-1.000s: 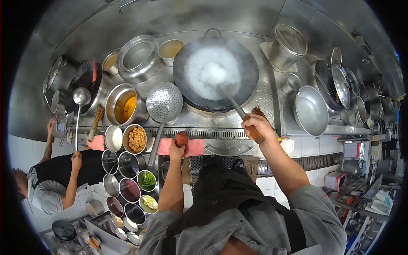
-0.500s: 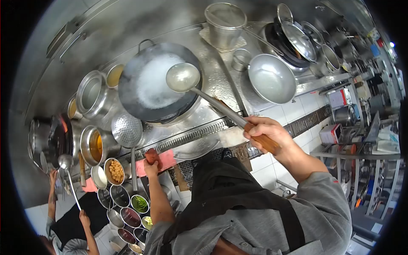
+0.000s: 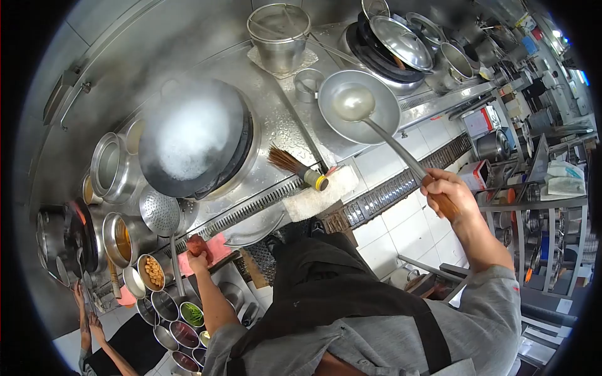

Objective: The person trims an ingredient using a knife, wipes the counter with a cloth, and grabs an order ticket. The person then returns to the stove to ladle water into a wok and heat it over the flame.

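Observation:
My right hand (image 3: 448,195) is closed round the wooden grip of a long-handled ladle (image 3: 395,145). The ladle's bowl is over or in a pale metal wok (image 3: 326,116) at the upper right; whether it touches is unclear. At the counter's front edge, my left hand (image 3: 199,260) is closed on a reddish-brown bundle that looks like a folded cloth (image 3: 197,244), beside a pink cloth (image 3: 217,246). Beyond it, a large dark wok (image 3: 164,182) with white, foamy, steaming liquid sits on the stove. A bristle brush (image 3: 295,164) lies near a pale towel (image 3: 323,194).
A perforated skimmer (image 3: 158,210) and metal pots (image 3: 128,239) stand at left, above several ingredient bowls (image 3: 152,272). A strainer over a pot (image 3: 279,47) stands at the back. A co-worker's hands (image 3: 88,313) show at lower left. Shelving (image 3: 533,200) is at right.
My right hand has moved the ladle right, from over the dark wok to the pale wok. The dark wok looks more tilted. My left hand keeps its hold. The co-worker's hands have shifted.

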Demonstrator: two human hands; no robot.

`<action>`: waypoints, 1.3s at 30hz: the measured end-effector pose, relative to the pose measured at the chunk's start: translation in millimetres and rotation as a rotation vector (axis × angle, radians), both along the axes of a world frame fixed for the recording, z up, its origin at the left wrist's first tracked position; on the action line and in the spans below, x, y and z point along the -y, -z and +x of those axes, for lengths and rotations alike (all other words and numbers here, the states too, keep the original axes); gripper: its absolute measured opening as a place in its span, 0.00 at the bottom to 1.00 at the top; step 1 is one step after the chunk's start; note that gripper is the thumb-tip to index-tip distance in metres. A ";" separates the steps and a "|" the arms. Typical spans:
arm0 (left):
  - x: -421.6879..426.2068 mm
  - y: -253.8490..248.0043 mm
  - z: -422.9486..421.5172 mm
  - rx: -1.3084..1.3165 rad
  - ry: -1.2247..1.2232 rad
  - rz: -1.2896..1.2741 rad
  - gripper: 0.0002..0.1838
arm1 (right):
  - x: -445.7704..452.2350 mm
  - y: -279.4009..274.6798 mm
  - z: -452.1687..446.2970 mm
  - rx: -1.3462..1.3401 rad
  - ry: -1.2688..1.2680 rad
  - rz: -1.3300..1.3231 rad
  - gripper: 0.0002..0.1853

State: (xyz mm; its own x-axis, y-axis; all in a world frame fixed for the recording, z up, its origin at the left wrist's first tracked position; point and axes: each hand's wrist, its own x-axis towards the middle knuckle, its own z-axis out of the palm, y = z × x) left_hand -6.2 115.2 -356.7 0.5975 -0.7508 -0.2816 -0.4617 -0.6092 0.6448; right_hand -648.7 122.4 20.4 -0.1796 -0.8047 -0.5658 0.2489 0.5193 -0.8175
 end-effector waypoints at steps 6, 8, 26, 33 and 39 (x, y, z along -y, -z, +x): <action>0.2 2.2 -0.8 0.011 -0.011 -0.027 0.29 | 13.4 71.8 -40.7 -0.361 -0.144 -0.011 0.28; 0.0 -26.0 -20.6 -0.031 -0.034 -0.016 0.29 | 9.7 91.8 -48.7 -0.512 -0.183 -0.028 0.30; -7.5 6.5 5.0 -0.149 0.014 -0.097 0.26 | -66.3 152.7 109.0 -1.204 -0.415 -0.436 0.38; -9.3 20.0 11.2 -0.088 0.048 -0.038 0.30 | 102.4 150.8 238.9 -1.124 -0.664 -0.537 0.28; -13.2 -22.6 -5.2 -0.012 0.064 -0.111 0.28 | 133.9 139.3 300.3 -0.522 -0.725 -0.255 0.23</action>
